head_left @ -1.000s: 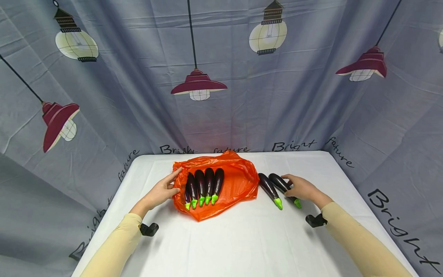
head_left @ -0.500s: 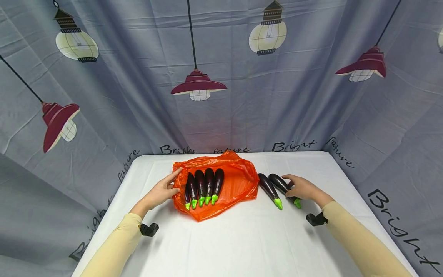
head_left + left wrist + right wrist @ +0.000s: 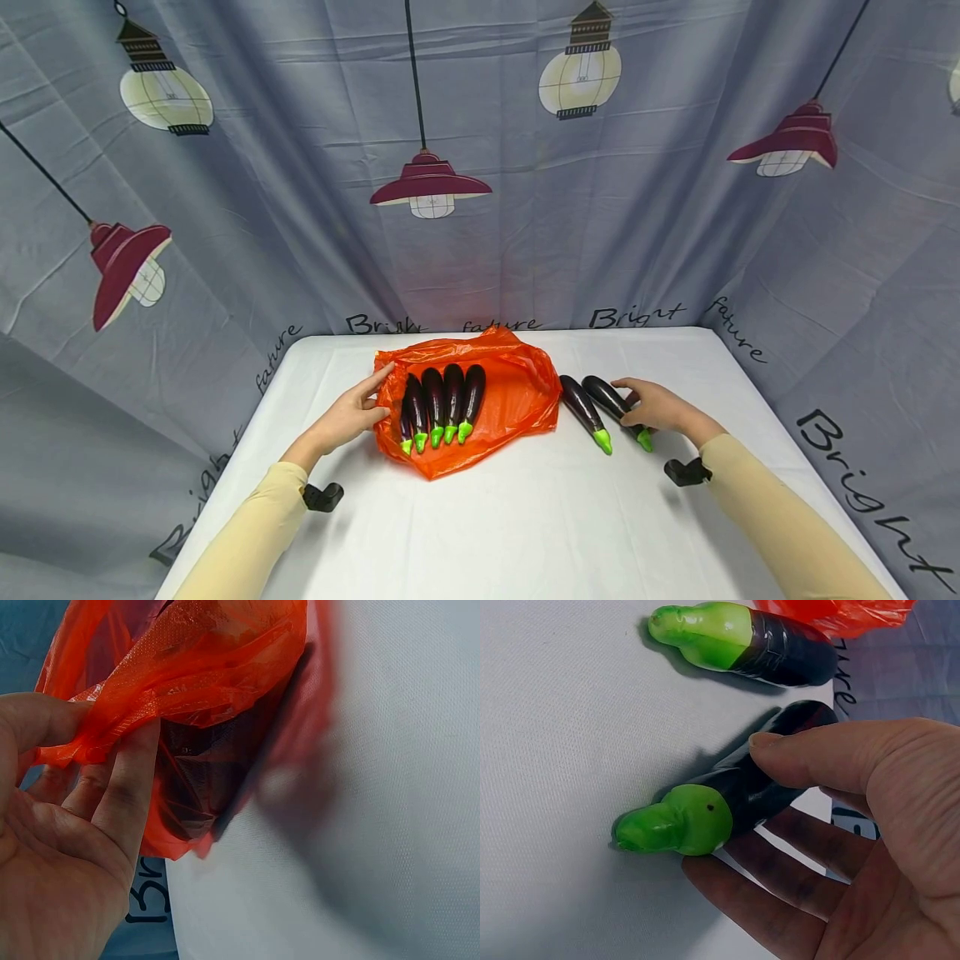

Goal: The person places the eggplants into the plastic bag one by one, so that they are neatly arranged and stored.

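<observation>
An orange-red plastic bag (image 3: pixel 521 387) lies on the white table with its mouth spread. Several dark purple eggplants with green stem ends, one of them an eggplant (image 3: pixel 453 396), rest side by side in its left part. My left hand (image 3: pixel 345 421) holds the bag's left edge; in the left wrist view the thumb and fingers pinch the film (image 3: pixel 139 705). Right of the bag lie two more eggplants. The nearer one (image 3: pixel 581 408) is untouched. My right hand (image 3: pixel 660 408) grips the outer eggplant (image 3: pixel 742 787), thumb on top and fingers along its far side.
The white tabletop (image 3: pixel 480 533) extends in front of the bag and toward both sides. A grey-blue curtain (image 3: pixel 480 267) printed with lamps and lettering hangs behind and beside the table. Black wrist mounts (image 3: pixel 324 497) sit under both cuffs.
My right hand and wrist have shifted very slightly to the right over the outer eggplant. The left hand, the bag and the eggplants stay where they were.
</observation>
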Available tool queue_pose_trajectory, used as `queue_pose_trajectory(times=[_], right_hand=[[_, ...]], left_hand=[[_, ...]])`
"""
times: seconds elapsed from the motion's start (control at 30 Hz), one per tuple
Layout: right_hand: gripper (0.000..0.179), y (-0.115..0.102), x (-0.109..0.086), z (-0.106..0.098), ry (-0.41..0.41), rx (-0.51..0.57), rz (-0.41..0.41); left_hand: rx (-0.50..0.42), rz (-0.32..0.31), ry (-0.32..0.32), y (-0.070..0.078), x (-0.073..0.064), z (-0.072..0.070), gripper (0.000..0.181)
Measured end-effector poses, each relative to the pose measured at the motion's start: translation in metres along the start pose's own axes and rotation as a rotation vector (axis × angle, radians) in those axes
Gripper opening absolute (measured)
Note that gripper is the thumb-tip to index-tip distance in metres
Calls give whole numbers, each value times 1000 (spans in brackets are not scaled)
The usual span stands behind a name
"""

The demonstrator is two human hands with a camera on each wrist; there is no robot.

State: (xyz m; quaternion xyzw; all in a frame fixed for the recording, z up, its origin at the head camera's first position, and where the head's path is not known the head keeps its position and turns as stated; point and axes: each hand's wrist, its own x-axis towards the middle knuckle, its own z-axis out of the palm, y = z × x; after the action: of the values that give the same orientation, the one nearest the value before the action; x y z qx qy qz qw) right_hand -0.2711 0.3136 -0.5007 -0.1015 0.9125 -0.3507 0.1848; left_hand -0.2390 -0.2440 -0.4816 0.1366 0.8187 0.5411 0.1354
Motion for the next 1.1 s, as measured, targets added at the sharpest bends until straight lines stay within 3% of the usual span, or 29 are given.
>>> queue_pose_trajectory(times=[0.67,1.1], right_hand=[[79,5,-2,-13,-111,150,54],[79,16,5,-17,-129,232,88]], left_hand=[[6,7,-4,1,0,0,78],[-2,20,-6,2,2,1,79]])
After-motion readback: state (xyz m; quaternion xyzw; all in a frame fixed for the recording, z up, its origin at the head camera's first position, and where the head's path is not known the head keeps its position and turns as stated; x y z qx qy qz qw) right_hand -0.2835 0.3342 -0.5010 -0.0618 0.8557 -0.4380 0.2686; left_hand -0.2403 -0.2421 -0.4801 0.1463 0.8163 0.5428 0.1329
